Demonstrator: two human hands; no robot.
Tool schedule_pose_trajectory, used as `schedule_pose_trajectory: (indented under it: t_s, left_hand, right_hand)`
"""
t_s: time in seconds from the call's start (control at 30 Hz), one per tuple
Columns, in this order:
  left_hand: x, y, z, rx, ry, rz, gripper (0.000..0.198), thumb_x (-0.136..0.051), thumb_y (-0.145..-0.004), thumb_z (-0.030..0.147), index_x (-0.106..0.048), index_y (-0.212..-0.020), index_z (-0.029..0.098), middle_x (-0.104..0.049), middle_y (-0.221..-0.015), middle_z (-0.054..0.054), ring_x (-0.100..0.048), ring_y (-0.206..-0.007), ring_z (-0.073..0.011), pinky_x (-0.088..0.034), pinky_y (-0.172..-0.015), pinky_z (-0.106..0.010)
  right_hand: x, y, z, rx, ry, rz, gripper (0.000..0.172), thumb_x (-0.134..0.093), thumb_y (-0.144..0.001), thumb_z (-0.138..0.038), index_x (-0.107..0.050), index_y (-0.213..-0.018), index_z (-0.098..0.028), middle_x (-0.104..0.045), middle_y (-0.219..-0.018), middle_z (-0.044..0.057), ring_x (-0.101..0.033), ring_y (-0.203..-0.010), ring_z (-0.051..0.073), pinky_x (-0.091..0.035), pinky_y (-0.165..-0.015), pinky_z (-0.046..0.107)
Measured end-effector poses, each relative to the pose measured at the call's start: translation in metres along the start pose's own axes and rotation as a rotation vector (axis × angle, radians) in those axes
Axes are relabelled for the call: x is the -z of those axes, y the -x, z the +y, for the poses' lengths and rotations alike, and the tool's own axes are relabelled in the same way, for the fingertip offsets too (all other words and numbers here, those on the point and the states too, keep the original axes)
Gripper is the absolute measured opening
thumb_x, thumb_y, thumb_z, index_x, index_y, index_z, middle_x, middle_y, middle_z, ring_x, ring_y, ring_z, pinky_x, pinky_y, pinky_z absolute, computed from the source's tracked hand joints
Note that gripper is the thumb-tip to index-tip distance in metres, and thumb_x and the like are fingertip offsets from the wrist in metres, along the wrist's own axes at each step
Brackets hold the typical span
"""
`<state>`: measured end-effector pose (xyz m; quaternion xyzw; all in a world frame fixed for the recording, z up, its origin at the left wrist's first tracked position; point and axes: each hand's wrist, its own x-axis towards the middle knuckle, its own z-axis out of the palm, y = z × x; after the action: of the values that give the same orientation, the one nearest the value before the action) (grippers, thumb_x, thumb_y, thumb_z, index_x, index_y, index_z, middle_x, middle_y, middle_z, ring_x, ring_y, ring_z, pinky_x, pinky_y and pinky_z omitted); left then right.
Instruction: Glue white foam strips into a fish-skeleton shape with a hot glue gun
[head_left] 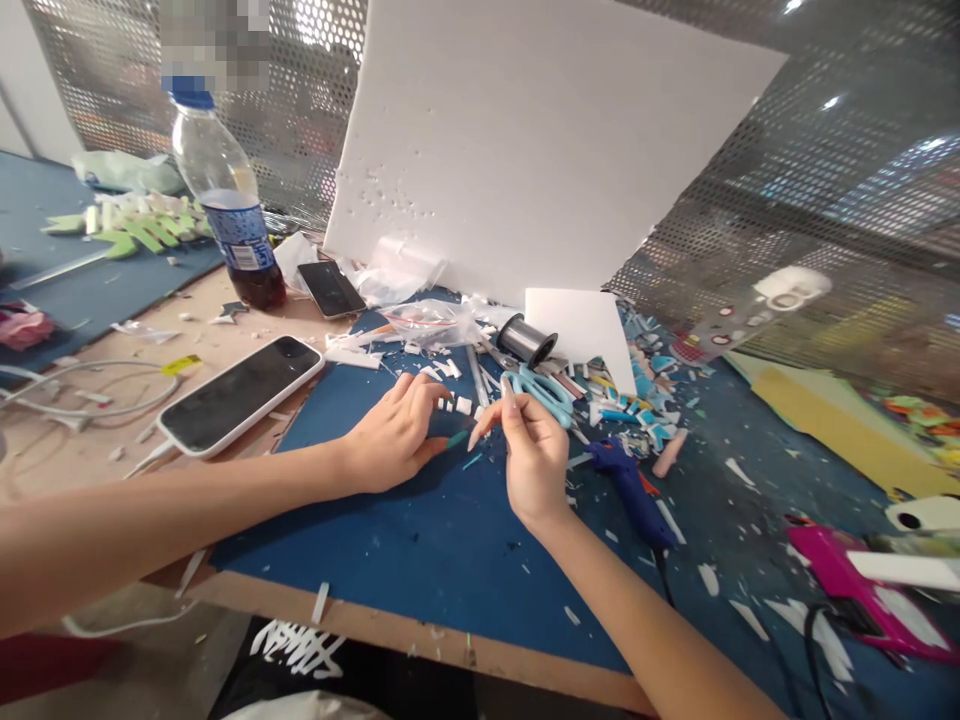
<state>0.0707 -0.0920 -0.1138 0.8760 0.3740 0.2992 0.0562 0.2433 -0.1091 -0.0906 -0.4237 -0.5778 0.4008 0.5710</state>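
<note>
My left hand (394, 435) rests on the blue cutting mat (420, 560), its thumb and index finger apart. Small white foam blocks (463, 406) lie in a short row by its index fingertip. A teal sliver (457, 438) shows at the thumb tip; I cannot tell whether it is a loose strip or a nail. My right hand (538, 455) is raised just right of the blocks, thumb and index finger pinched together. Whatever is between those fingertips is too small to make out. Light-blue scissors (551, 395) lie right behind this hand, and a blue glue gun (630, 490) sits to its right.
A phone (244, 395), a second dark phone (331, 290) and a cola bottle (244, 235) stand left. Behind are a wire spool (527, 340), scraps and a large white foam board (525, 150). A pink tool (870, 590) with a black cable lies right.
</note>
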Motion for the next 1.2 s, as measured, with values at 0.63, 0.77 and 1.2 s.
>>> schedule_pose_trajectory:
  t_s: [0.63,0.77,1.2]
  left_hand:
    - [0.003,-0.012,0.008,-0.281,-0.446,-0.178,0.013,-0.044,-0.088,0.023,-0.054,-0.093,0.016,-0.055,-0.101,-0.011,-0.045,-0.088,-0.024,-0.032,-0.069,-0.034]
    - [0.001,-0.013,0.008,-0.296,-0.456,-0.229,0.014,-0.044,-0.088,0.019,-0.057,-0.092,0.017,-0.058,-0.096,-0.008,-0.045,-0.087,-0.0226,-0.029,-0.068,-0.035]
    - [0.002,-0.013,0.009,-0.335,-0.401,-0.258,0.016,-0.042,-0.088,0.013,-0.058,-0.083,0.014,-0.06,-0.081,-0.007,-0.046,-0.083,-0.0214,-0.029,-0.068,-0.034]
  right_hand:
    - [-0.001,-0.002,0.004,0.018,-0.027,0.046,0.028,-0.051,-0.089,-0.032,-0.051,-0.065,-0.019,-0.052,-0.057,-0.003,-0.05,-0.052,0.011,-0.042,-0.056,0.026]
    - [-0.003,-0.001,0.002,0.017,-0.027,0.038,0.029,-0.052,-0.089,-0.032,-0.05,-0.064,-0.018,-0.051,-0.055,-0.003,-0.047,-0.047,0.009,-0.041,-0.052,0.024]
    - [-0.002,0.001,0.004,0.014,0.007,0.034,0.029,-0.051,-0.089,-0.033,-0.05,-0.064,-0.018,-0.051,-0.054,-0.003,-0.046,-0.047,0.009,-0.04,-0.052,0.024]
